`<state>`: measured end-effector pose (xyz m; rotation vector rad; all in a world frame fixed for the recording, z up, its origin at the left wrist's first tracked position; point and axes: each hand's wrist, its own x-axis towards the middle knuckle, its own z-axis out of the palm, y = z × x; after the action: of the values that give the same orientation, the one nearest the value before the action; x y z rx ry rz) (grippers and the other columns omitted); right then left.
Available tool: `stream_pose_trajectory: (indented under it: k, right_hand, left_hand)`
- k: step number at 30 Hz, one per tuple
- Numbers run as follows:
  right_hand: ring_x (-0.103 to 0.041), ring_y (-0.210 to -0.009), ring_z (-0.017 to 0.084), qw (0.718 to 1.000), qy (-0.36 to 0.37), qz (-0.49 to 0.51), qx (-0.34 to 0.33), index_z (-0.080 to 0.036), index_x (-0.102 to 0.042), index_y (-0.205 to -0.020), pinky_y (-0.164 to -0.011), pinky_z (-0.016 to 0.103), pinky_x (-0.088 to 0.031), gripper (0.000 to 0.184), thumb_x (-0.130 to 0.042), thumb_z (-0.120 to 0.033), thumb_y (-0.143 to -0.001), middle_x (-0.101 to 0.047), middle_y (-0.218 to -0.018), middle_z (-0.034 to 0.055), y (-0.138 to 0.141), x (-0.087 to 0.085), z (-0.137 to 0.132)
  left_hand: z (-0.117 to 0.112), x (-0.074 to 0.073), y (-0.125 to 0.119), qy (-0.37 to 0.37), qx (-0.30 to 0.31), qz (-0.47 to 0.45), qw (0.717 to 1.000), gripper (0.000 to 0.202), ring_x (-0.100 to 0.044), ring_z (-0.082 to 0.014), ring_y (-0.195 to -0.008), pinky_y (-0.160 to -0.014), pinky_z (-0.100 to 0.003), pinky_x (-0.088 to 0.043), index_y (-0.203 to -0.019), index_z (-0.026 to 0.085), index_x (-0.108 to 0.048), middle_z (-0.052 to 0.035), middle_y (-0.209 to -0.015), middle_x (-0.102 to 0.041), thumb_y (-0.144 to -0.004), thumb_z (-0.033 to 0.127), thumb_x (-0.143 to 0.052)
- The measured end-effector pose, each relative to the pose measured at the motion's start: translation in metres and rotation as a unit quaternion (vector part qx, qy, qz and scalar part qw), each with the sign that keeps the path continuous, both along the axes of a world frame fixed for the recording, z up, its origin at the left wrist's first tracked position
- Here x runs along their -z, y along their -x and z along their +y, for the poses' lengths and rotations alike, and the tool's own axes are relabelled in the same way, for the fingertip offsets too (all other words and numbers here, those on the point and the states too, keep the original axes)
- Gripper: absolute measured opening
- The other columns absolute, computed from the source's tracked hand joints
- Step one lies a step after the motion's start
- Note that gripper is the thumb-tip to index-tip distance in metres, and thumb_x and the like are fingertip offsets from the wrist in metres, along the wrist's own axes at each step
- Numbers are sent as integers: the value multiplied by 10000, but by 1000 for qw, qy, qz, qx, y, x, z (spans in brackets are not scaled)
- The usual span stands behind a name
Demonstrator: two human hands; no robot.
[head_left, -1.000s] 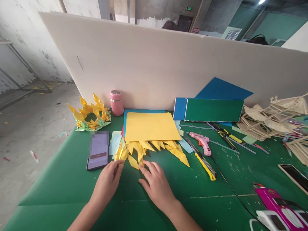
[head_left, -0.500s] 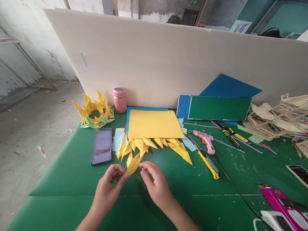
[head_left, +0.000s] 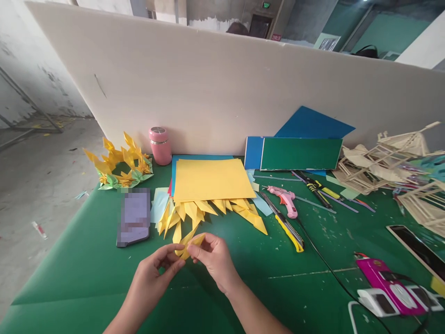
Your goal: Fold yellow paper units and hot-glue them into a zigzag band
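Both of my hands pinch one folded yellow paper petal (head_left: pixel 189 244) just above the green table (head_left: pixel 86 273). My left hand (head_left: pixel 156 273) grips its near end from the left, thumb and forefinger closed on it. My right hand (head_left: pixel 212 260) holds the other end, fingers curled over the paper. Behind them lies a fan of several folded yellow petals (head_left: pixel 212 211), partly under a stack of yellow sheets (head_left: pixel 212 180).
A phone (head_left: pixel 134 217) lies left of the petals. A yellow paper wreath (head_left: pixel 120 162) and a pink cup (head_left: pixel 160 145) stand at the back left. To the right are a yellow utility knife (head_left: pixel 288 229), a pink glue gun (head_left: pixel 285 200), wooden stick models (head_left: pixel 389 162) and a magenta device (head_left: pixel 392 283).
My hands lifted one yellow petal off the pile and brought it nearer to me, and both now pinch it. The camera view shifted slightly.
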<state>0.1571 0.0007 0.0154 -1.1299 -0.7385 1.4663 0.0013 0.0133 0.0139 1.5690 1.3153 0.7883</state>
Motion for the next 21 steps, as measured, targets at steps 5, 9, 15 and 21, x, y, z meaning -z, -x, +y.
stream_pose_trajectory:
  k: [5, 9, 15, 21]
  right_hand:
    - [-579, -535, 135, 998, 28, -47, -20, -162, -687, -685, -546, 268, -502, 295, -786, -424, -595, -613, -565, -5, -11, 3, 1]
    - [-643, -715, 187, 990, -17, -124, -62, -157, -731, -753, -668, 307, -525, 297, -690, -446, -696, -691, -759, 60, -17, 6, 2]
    - [-637, -689, 169, 973, -60, -219, -42, -182, -679, -971, -656, 285, -522, 242, -596, -293, -774, -688, -792, 34, -8, 11, 6]
    - [-613, -658, 162, 897, -153, -415, -22, -197, -605, -874, -595, 248, -461, 143, -510, -122, -797, -666, -717, 12, -3, 11, 10]
  left_hand:
    - [7, -9, 9, -5, 12, 72, 997, 275, -684, -207, -661, -597, -264, -545, -758, 247, -696, 1, -700, -727, -676, 500, -625]
    - [22, -21, 13, -104, 47, 167, 979, 265, -668, -208, -693, -642, -291, -539, -753, 274, -698, -1, -746, -717, -762, 473, -524]
    - [45, -21, 1, -257, 69, 246, 932, 283, -633, -242, -952, -811, -404, -524, -784, 213, -588, -114, -1131, -604, -884, 346, -359]
    - [56, 4, -4, -341, 61, 292, 892, 318, -578, -306, -1075, -870, -473, -499, -824, 197, -581, -156, -1116, -566, -906, 360, -320]
